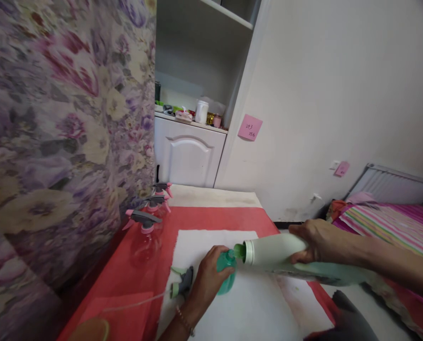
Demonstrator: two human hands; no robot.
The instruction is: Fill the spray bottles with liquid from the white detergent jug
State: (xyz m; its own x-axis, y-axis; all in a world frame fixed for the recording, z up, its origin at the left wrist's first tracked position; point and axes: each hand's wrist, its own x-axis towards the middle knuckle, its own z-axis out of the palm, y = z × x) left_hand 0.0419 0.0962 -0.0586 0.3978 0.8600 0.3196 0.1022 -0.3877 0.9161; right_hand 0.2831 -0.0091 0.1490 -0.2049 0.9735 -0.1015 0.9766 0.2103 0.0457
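Note:
My left hand (pixel 211 269) is wrapped round a small green spray bottle (pixel 227 277) that stands on a white cloth, its neck uncovered. In my right hand (pixel 312 241) is a large pale green bottle (pixel 271 248), tilted nearly level with its mouth beside the small bottle's neck. A green pouring lip (pixel 238 251) juts from that mouth and meets or almost meets the neck; whether liquid flows I cannot tell. Left of my left wrist lies a grey and green spray head (pixel 183 282), its thin tube stretching left over the red cover.
Several clear spray bottles (pixel 147 241) with pink and grey heads line the table's left side, by the floral curtain (pixel 72 118). The white cloth (pixel 247 312) lies on a red table cover (pixel 218 217). Beyond stand a white cabinet (pixel 190 151) and a bed (pixel 392 218) at right.

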